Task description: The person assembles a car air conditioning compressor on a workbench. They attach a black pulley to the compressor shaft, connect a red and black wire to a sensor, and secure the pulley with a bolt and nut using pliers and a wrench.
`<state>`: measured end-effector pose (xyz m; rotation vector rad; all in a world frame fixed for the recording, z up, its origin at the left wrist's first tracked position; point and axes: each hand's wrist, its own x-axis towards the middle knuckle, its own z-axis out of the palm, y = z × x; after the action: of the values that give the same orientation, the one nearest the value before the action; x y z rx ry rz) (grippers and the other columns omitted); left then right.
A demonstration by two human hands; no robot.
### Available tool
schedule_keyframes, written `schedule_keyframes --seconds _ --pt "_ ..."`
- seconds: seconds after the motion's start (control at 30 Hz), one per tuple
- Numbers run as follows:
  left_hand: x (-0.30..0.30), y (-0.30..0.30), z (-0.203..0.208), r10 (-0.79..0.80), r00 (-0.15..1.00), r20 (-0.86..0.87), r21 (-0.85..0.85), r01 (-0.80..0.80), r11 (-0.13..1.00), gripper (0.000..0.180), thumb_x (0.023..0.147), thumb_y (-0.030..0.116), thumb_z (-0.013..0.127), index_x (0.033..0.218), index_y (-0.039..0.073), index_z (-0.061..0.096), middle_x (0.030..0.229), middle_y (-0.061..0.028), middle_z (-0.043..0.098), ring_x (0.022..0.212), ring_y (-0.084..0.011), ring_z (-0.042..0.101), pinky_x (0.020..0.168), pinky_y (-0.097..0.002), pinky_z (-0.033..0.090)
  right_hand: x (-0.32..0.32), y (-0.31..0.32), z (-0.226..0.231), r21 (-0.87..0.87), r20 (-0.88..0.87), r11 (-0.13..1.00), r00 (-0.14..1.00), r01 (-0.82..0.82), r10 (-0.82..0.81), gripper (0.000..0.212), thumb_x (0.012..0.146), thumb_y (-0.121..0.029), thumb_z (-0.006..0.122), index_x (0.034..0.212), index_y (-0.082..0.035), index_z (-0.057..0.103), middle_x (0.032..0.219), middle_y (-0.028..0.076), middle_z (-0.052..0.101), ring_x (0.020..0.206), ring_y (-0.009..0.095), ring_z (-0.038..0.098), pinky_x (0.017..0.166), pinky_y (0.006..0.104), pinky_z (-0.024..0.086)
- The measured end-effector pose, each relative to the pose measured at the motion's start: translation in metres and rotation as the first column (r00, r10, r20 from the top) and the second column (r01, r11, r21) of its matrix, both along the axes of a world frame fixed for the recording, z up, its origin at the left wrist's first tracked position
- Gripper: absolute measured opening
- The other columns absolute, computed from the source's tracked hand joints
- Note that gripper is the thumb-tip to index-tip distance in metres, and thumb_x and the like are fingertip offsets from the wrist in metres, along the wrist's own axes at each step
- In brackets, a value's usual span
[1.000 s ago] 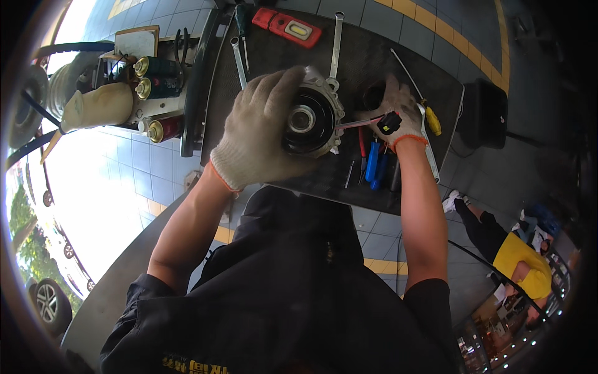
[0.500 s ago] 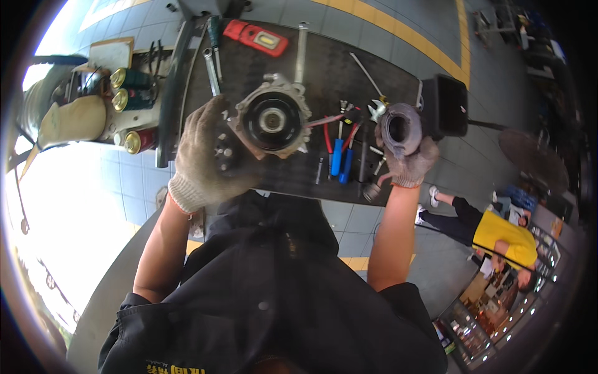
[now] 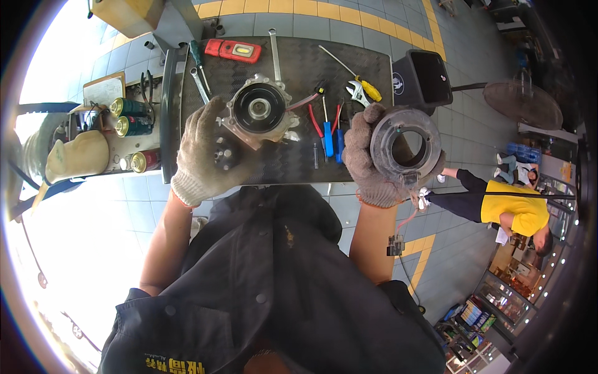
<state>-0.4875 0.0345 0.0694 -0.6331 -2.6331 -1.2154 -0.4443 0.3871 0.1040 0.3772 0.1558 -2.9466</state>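
My left hand (image 3: 200, 153), in a knit work glove, curls around a dark round plate with several shiny studs (image 3: 223, 153), partly hidden by the fingers. Just beyond it, a metal compressor with a black pulley face (image 3: 258, 107) lies on the bench mat, pulley upward. My right hand (image 3: 374, 165), gloved too, grips a grey ring-shaped coil (image 3: 385, 149) by its side, off the bench's right edge. From the coil a thin wire hangs down to a small connector (image 3: 395, 245) beside my forearm.
On the bench mat (image 3: 349, 56) lie a red work light (image 3: 233, 50), a long wrench (image 3: 275, 56), an adjustable wrench (image 3: 357, 93), a yellow-handled screwdriver (image 3: 370, 91) and blue-handled tools (image 3: 328, 138). A black bin (image 3: 418, 80) stands right; spray cans (image 3: 134, 126) left. A person in yellow (image 3: 514, 207) stands farther right.
My right hand has turned the coil, so its wide ring face shows and its wire dangles. It is lower and nearer me. The view has shifted; my left hand keeps its grip.
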Motion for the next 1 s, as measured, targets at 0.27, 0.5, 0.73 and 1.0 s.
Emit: schedule_keyframes --seconds 0.27,0.5,0.73,1.0 --pt "0.017 -0.023 -0.004 -0.021 1.0 0.019 -0.116 0.023 0.993 0.117 0.067 0.025 0.1 0.168 -0.006 0.049 0.155 -0.0263 0.067 0.142 -0.0481 0.065 0.118 -0.0536 0.058 0.009 -0.029 0.01 -0.009 -0.155 0.988 0.977 -0.151 0.148 0.126 0.065 -0.058 0.112 0.158 0.005 0.055 0.129 0.019 0.065 0.093 0.022 0.067 0.069 0.0344 0.061" --pt "0.024 -0.036 -0.007 0.001 0.997 0.082 -0.096 0.007 0.995 0.12 0.065 0.024 0.099 0.17 -0.006 0.048 0.158 -0.0281 0.064 0.147 -0.0486 0.063 0.122 -0.054 0.055 0.01 -0.043 0.018 0.003 -0.135 0.984 0.975 -0.179 0.178 0.122 0.069 -0.048 0.114 0.162 0.004 0.054 0.132 0.021 0.066 0.085 0.021 0.067 0.061 0.0311 0.06" --pt "0.029 -0.044 -0.013 0.011 0.991 0.134 -0.093 0.001 0.996 0.124 0.065 0.024 0.1 0.172 -0.005 0.045 0.162 -0.0288 0.063 0.151 -0.048 0.062 0.127 -0.054 0.052 0.012 -0.052 0.037 0.058 -0.169 0.959 0.944 -0.279 0.284 0.128 0.067 -0.048 0.117 0.166 0.001 0.053 0.138 0.02 0.066 0.079 0.018 0.066 0.055 0.0265 0.057" --pt "0.03 -0.027 0.018 -0.065 0.998 0.021 0.152 0.062 0.986 0.091 0.08 0.016 0.094 0.161 -0.005 0.059 0.15 -0.0281 0.071 0.134 -0.0426 0.074 0.112 -0.0501 0.062 0.017 -0.067 0.052 0.22 -0.254 0.95 0.928 -0.22 0.274 0.131 0.074 -0.08 0.086 0.164 0.007 0.05 0.133 0.03 0.068 0.08 0.026 0.071 0.057 0.031 0.057"
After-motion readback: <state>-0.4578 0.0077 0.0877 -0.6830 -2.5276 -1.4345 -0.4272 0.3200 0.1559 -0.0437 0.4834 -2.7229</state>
